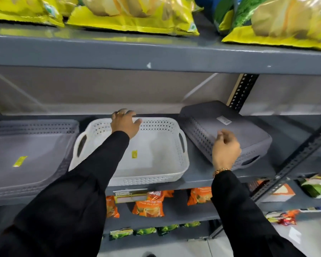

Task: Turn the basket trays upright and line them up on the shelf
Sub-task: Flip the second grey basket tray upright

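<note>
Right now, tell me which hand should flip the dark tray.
Right. The right hand hovers at the near edge of the upside-down dark tray, fingers curled. The left hand rests on the back rim of the upright white tray, farther away.

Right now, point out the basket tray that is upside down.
The dark grey tray at the right end, bottom up and skewed, by the right hand. The white tray and light grey tray sit upright.

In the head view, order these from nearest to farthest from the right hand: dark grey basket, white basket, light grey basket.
1. Dark grey basket, upside down, directly under the right hand.
2. White basket, upright, middle of the shelf.
3. Light grey basket, upright, far left.
</note>
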A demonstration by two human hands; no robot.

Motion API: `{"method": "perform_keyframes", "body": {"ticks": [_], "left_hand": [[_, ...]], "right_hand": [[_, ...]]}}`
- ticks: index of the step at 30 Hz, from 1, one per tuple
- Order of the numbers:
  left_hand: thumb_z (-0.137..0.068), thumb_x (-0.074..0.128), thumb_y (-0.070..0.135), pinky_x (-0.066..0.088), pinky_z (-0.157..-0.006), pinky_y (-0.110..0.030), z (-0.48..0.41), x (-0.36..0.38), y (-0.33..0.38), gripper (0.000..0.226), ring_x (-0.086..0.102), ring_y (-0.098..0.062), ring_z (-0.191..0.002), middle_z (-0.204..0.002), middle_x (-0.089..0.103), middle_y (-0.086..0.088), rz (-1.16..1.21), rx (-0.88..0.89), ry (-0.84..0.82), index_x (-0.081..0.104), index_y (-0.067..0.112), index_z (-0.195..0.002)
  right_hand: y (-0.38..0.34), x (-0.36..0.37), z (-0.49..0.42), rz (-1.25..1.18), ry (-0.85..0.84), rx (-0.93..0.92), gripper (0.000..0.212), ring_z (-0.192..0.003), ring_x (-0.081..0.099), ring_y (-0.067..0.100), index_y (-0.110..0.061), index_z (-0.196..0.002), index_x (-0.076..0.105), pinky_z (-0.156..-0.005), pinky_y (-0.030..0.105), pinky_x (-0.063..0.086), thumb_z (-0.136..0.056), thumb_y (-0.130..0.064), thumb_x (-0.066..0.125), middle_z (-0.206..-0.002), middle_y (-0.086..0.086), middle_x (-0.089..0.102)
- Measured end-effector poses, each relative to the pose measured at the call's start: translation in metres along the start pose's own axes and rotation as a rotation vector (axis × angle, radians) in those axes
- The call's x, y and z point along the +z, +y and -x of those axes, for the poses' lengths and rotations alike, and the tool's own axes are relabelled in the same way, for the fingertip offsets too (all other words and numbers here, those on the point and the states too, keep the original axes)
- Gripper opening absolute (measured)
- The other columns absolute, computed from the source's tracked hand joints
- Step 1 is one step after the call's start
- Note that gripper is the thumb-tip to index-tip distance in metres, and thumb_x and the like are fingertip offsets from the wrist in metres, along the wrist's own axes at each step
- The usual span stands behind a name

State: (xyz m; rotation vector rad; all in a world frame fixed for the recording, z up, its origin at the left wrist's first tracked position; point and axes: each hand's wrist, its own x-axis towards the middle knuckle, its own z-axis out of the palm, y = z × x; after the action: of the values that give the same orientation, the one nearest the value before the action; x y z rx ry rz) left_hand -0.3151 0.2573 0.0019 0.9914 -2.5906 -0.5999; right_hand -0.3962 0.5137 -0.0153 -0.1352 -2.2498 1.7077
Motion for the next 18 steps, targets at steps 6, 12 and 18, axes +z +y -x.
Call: {"method": "perform_keyframes", "body": {"ticks": [6,12,18], "left_hand": [[-0.097,0.043,0.019,0.041,-0.102,-0.033,-0.053,0.042,0.089,0.031,0.053,-0.034,-0.124,-0.132,0.060,-0.017,0.339,0.028,-0.096,0.066,0.008,-0.115],[-0.102,0.024,0.038,0.036,-0.105,-0.033,-0.100,0.088,0.158,0.056,0.047,-0.036,-0.130,-0.142,0.049,-0.022,0.372,0.015,-0.355,0.050,0.000,-0.133],[-0.094,0.014,0.060,0.038,-0.110,-0.043,-0.129,0.126,0.173,0.084,0.048,-0.036,-0.130,-0.144,0.045,-0.026,0.421,-0.087,-0.553,0.044,-0.004,-0.137]], "right_hand": [[0.020,-0.013,-0.064,0.179,0.322,0.169,0.037,-0.124,0.043,0.039,-0.010,-0.128,0.057,-0.100,0.048,0.036,-0.093,-0.021,0.049,-0.132,0.020,0.053],[0.062,-0.029,-0.111,0.057,0.208,0.690,0.067,-0.134,0.039,0.037,0.002,-0.139,0.041,-0.112,0.042,0.031,-0.092,-0.046,0.036,-0.146,0.023,0.041],[0.087,-0.036,-0.140,-0.408,0.072,0.786,0.082,-0.131,0.048,0.029,-0.007,-0.142,0.040,-0.111,0.045,0.037,-0.090,-0.067,0.021,-0.144,0.011,0.049]]}}
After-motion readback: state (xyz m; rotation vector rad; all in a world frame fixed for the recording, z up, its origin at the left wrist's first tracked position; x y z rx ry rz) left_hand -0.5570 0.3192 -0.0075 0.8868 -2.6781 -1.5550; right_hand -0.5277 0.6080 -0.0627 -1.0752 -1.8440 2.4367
